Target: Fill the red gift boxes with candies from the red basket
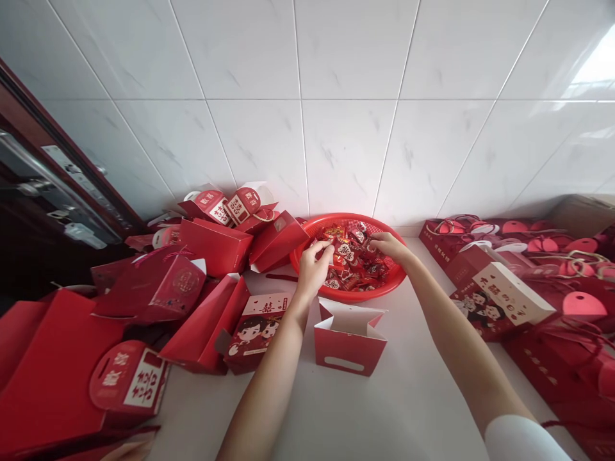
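A red plastic mesh basket [353, 296] against the wall holds many red wrapped candies [346, 251]. Over its left side is my left hand [316, 264], thumb and fingers pinched together; whatever is between them is too small to make out. My right hand [390, 246] reaches in from the right, its fingers curled together with the tips against the candies; what they grip is hidden. Between my forearms, just in front of the basket, a small red gift box [350, 349] stands upright with its white-lined top open.
Red gift boxes [216, 246] are piled on the left, one with a printed couple [257, 330]. Larger red bags or cartons [538, 365] packed with boxes line the right. White tiles [346, 147] rise behind the white tabletop [384, 416]. A dark door frame [67, 166] stands at left.
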### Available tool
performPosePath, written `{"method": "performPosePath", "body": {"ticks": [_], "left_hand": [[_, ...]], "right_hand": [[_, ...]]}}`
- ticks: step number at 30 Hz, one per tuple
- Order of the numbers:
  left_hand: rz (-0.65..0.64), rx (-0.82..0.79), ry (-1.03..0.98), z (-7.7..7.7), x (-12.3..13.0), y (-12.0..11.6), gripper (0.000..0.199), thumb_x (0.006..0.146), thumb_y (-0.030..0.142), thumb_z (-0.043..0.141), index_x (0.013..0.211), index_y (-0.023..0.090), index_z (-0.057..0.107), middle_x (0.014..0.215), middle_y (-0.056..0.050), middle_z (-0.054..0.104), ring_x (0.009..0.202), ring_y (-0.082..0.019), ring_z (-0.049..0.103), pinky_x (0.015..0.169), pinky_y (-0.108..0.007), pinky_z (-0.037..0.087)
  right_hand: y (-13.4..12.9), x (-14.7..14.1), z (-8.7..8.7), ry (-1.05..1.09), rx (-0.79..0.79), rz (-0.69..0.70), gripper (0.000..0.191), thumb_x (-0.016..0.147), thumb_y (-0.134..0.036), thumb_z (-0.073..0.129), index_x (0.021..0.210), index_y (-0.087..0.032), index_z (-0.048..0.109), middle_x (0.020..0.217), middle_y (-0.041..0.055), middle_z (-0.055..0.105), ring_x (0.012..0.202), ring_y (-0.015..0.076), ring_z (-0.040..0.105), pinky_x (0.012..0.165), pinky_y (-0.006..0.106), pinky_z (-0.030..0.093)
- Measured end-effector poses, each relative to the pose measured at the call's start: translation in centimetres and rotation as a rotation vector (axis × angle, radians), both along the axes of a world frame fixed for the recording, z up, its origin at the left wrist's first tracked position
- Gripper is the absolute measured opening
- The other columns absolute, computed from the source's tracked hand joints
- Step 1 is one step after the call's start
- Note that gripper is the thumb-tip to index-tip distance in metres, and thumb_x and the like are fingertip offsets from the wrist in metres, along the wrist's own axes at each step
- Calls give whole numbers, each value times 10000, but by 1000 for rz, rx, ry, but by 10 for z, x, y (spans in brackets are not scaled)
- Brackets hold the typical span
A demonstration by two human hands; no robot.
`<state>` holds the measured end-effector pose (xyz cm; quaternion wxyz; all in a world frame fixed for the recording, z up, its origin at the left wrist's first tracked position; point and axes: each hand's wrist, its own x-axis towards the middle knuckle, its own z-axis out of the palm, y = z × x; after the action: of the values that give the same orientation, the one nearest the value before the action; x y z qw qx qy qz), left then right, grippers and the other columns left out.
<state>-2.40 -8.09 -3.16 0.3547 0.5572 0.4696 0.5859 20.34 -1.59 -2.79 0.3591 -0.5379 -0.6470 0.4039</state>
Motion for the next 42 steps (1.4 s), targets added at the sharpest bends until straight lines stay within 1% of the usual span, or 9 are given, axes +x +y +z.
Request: {"method": "performPosePath", "body": {"ticks": [5,10,19,23,27,30,33,38,42], "left_hand": [[10,-5,12,1,0,0,152,854,238,632,877,180,771,987,-64,787,1044,-237,694,1048,-361,464],[9,-5,21,-1,-1,1,165,859,245,634,904,172,775,1028,-71,788,1087,-246,688,1065,-373,460],[17,-19,14,-4,-1,3,159,856,253,646,912,179,775,1050,-76,786,1153,-267,666,1085,-395,442],[10,-21,32,-3,-1,2,171,862,265,630,901,176,771,999,-70,787,1036,-242,696,991,-353,491],[14,-15,42,-1,-1,1,164,855,256,624,882,178,765,949,-54,786,994,-228,701,1009,-346,479],[18,-3,71,1,-1,0,165,859,267,614,842,185,757,855,-37,772,964,-226,700,1016,-347,473],[17,5,93,1,-1,-1,174,858,280,603,837,186,748,847,-37,765,932,-224,696,958,-334,489],[14,4,111,0,-2,0,185,851,302,604,869,185,747,894,-49,769,910,-219,689,879,-310,497],[1,25,117,-2,-2,0,199,862,317,589,862,191,743,892,-45,763,887,-210,683,844,-298,498]], "right_hand": [[4,-2,-2,-76,1,-54,64,750,-216,604,740,-181,657,677,2,644,601,133,561,551,246,469],[2,-6,-2,-223,-12,-19,40,719,-156,679,752,-175,667,670,8,667,611,148,606,582,248,482],[-5,-11,-1,-689,23,-151,266,665,-120,689,925,-168,660,962,107,708,919,290,653,705,299,468],[-12,-15,5,-837,64,-212,390,742,-138,640,1130,-149,600,1186,178,647,1092,325,609,782,324,465],[-17,-19,9,-927,-5,-125,200,752,-223,704,941,-191,647,1012,131,691,999,311,652,735,319,462],[-17,-20,8,-938,-93,10,263,617,-272,844,771,-203,641,838,80,691,865,293,670,664,309,452],[-15,-18,5,-903,-119,76,290,566,-265,871,741,-201,648,824,65,690,838,282,666,644,302,453],[-12,-14,5,-745,-81,104,285,551,-165,815,806,-199,694,879,43,701,818,242,657,638,275,471],[-11,-13,4,-589,11,72,221,605,-185,742,818,-201,684,838,10,682,810,212,642,662,259,471]]}}
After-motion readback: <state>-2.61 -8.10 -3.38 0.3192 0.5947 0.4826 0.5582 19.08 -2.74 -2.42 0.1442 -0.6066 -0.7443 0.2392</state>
